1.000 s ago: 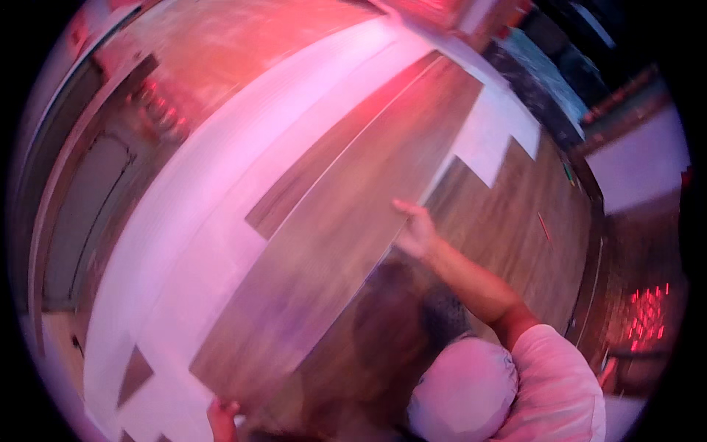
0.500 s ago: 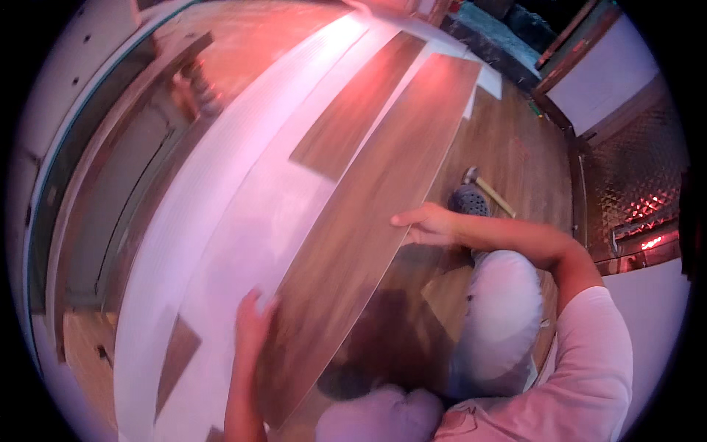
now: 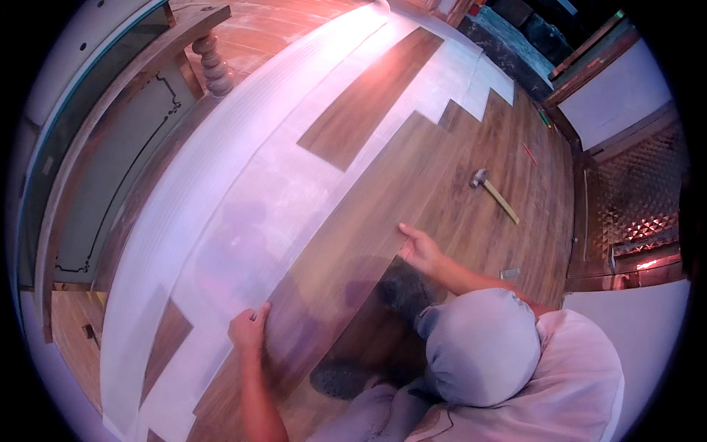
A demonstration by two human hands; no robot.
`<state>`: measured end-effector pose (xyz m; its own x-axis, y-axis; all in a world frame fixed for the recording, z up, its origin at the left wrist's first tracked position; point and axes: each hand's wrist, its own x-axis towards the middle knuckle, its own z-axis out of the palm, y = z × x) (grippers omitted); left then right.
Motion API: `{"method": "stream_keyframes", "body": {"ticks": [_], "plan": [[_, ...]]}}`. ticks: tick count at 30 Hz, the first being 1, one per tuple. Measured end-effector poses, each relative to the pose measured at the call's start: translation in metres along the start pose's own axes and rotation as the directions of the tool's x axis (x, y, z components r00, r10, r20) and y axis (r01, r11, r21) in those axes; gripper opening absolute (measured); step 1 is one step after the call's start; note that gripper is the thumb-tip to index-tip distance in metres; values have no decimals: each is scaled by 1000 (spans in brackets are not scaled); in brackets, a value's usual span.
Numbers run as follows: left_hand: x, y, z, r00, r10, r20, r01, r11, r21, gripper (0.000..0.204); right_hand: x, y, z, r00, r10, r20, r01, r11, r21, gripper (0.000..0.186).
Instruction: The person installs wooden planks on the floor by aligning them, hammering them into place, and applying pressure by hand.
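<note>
A long brown wood-look floor plank (image 3: 346, 247) lies slantwise in front of me, its far end beside the laid flooring. My left hand (image 3: 249, 328) is closed on its left edge, the fingers curled at the rim. On the right edge my right hand (image 3: 420, 249) grips the plank with the thumb on top and the other fingers partly hidden underneath. White underlay sheet (image 3: 243, 243) shows along the plank's left side. My dark perforated shoes (image 3: 403, 286) are close to its right edge. How high the plank sits above the floor is hard to tell.
A hammer (image 3: 497, 197) with a yellowish handle rests on the laid planks (image 3: 541, 221) at right, with a red pencil-like stick (image 3: 530, 153) beyond it. A loose plank (image 3: 372, 99) lies on the underlay. A wooden railing (image 3: 125, 103) with a turned baluster (image 3: 212, 66) borders the left.
The plank has come nearer and lower, its far end now beside the laid flooring. Both hands moved with it. The shoe near the hammer has shifted toward the plank.
</note>
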<state>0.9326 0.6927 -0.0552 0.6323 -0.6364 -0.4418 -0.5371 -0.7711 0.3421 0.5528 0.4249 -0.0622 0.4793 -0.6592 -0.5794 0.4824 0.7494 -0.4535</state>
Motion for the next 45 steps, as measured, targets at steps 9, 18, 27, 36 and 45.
{"method": "stream_keyframes", "body": {"ticks": [9,18,27,36,45], "plan": [[13,-41,46,998,6,-62,1,994,113,68,66,19,-60,969,94,-228,-172,919,-354,46],[35,-58,66,995,-24,-92,22,1000,-18,67,74,-12,-21,932,205,-300,-363,560,-744,46],[27,-48,64,999,-50,5,50,999,2,60,168,-22,83,781,-318,538,344,-499,-795,22],[36,-40,58,998,-47,40,52,989,-141,60,302,-56,98,717,-130,685,374,-757,-536,17],[29,-44,41,996,-85,41,87,994,-64,66,320,-41,176,838,200,507,280,-956,-86,41]]}}
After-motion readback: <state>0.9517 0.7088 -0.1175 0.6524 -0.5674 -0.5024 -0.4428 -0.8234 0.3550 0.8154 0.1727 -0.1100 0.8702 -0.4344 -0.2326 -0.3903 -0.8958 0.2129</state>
